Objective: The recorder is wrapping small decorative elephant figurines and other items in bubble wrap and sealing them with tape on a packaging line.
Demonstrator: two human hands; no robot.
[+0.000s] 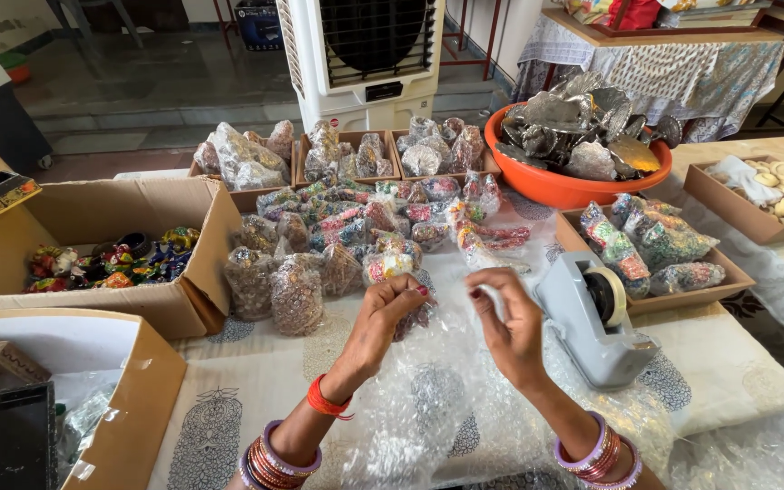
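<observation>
Big desk (737,372), bubble wrap sheet (428,408) spread along its near edge as a working bed. Tape dispenser (592,318) parked by the right hand (508,322), which pinches a tape strip (490,299). Left hand (387,318) closes around a small wrapped packet (415,318), steadying it.

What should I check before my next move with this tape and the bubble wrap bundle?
1. Left hand pinching the small wrapped bundle: ok.
2. Right hand holding a strip of clear tape: ok.
3. Tape strip cut free from the dispenser: cannot tell.
4. Bubble wrap sheet lying under both hands: ok.
5. Bundle fully closed: cannot tell.
</observation>
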